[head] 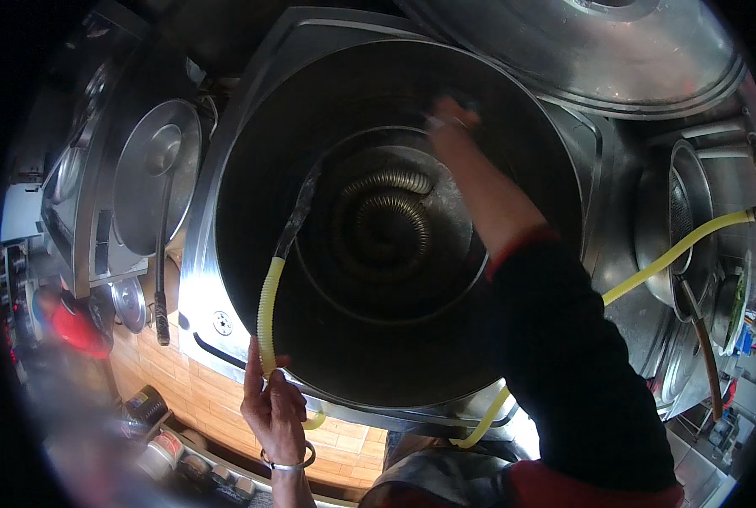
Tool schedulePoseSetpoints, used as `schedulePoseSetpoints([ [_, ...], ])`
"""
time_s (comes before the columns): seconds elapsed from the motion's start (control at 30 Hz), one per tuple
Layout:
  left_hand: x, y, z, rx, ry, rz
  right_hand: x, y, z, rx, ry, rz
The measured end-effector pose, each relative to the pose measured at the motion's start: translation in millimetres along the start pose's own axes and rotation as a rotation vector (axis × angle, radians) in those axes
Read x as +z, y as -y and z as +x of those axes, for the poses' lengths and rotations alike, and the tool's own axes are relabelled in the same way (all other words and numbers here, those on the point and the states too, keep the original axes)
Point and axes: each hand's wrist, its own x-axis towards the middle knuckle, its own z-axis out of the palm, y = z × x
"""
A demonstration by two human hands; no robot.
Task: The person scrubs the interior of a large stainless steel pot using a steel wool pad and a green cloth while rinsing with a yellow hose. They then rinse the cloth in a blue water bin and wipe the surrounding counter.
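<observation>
My left hand [273, 403] grips a yellow corrugated hose [269, 311] near its end, at the front left rim of a large, deep metal pot [225, 184]. Water [298, 213] runs from the hose's mouth into the pot. My right hand [451, 120] reaches over the pot to its far inner wall. It is blurred, and something dark shows at its fingers; I cannot tell what that is. On the pot's bottom lies a coiled, ribbed metal tube [394, 209]. The hose runs on behind my right arm to a tap at the far right.
A big metal lid [606, 57] stands behind the pot at the right. To the left are a wide metal pan [130, 209] and a long-handled ladle [163, 152]. Metal basins [651, 216] are at the right. A person in red [79, 327] is at the far left.
</observation>
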Motion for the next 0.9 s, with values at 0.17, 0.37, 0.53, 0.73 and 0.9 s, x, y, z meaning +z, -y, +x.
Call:
schedulePoseSetpoints([
  [0.17,1,3,-2,-0.031,-0.02,0.083,-2,-108,-7,0.173,-0.732,0.474],
  [0.37,1,21,-12,-0.066,-0.056,0.04,51,110,-49,0.051,-0.336,0.37],
  [0.53,5,28,-12,-0.02,-0.071,-0.013,166,149,-194,-0.413,0.523,0.229],
  [0.73,7,18,-13,-0.091,-0.067,0.036,99,180,-172,-0.646,0.332,0.074],
  [0.9,6,16,-7,-0.078,-0.035,0.059,-36,54,-73,0.237,-0.725,0.623],
])
